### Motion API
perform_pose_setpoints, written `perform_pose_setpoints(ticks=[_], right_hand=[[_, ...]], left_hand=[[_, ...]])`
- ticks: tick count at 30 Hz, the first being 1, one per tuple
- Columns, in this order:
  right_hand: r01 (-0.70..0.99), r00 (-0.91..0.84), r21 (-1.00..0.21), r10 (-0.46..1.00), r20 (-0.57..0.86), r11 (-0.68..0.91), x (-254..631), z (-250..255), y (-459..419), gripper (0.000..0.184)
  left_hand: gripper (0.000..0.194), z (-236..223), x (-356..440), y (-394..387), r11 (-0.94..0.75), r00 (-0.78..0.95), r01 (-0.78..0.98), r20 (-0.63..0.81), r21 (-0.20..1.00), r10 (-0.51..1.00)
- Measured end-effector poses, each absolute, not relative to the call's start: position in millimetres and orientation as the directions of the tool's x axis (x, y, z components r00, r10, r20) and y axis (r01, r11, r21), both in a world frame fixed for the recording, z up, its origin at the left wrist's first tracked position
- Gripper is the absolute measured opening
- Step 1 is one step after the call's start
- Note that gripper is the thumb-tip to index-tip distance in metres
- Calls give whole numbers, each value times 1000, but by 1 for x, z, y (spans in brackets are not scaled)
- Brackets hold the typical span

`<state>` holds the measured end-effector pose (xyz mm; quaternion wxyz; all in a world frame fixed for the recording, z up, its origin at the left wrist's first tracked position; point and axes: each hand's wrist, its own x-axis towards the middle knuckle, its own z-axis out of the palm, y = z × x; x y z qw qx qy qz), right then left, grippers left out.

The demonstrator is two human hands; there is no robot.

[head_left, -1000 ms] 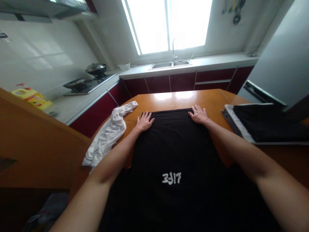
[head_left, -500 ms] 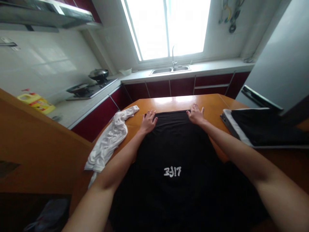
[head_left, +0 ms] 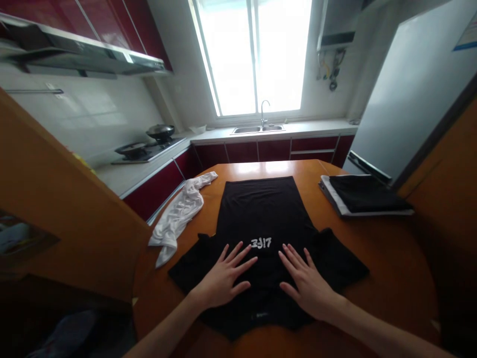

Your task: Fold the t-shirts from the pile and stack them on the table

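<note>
A black T-shirt [head_left: 263, 209] lies spread out on the wooden table [head_left: 395, 263], its hem at the far end and its neckline toward me. White lettering on it reads upside down from here. My left hand [head_left: 225, 278] rests palm down on the upper left of the shirt, fingers spread. On the other side of the lettering, my right hand [head_left: 307, 283] lies flat on the cloth, its fingers stretched out too. Neither hand holds anything. Both sleeves stick out sideways past my hands.
A crumpled white garment [head_left: 179, 214] lies along the table's left edge. To the right sits a stack of folded clothes [head_left: 367, 194], black on top. Beyond the table are a counter with a sink [head_left: 257, 129], a stove [head_left: 152, 149] and a fridge [head_left: 402, 99].
Both hands have come back from the shirt's far hem to its chest, near the lettering. The view has lifted, showing more of the shirt's sleeves and neckline.
</note>
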<state>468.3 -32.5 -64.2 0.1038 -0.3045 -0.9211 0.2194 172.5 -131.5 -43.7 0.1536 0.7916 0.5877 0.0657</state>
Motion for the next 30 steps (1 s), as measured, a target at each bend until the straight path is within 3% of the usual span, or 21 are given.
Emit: perform_pose_setpoints(ticks=[7, 10, 13, 19, 26, 30], right_hand=[[502, -797, -400, 590, 130, 767, 487, -72, -57, 71], [609, -686, -340, 691, 227, 716, 500, -69, -41, 60], [772, -494, -294, 823, 280, 563, 522, -75, -12, 60], [907, -355, -185, 923, 147, 378, 561, -103, 17, 69], [919, -344, -173, 935, 91, 355, 576, -106, 15, 72], [910, -299, -242, 937, 180, 336, 562, -85, 10, 77]], left_hand=[[68, -42, 176, -150, -308, 321, 910, -1, 278, 947], [55, -43, 151, -150, -162, 127, 954, 148, 251, 981], [53, -53, 116, -151, 82, -142, 968, 248, 238, 958], [59, -83, 84, -164, 232, -237, 971, 103, 62, 966], [63, -82, 85, -164, 285, -288, 957, 58, 52, 956], [68, -68, 91, -142, 203, -206, 978, 92, 50, 974]])
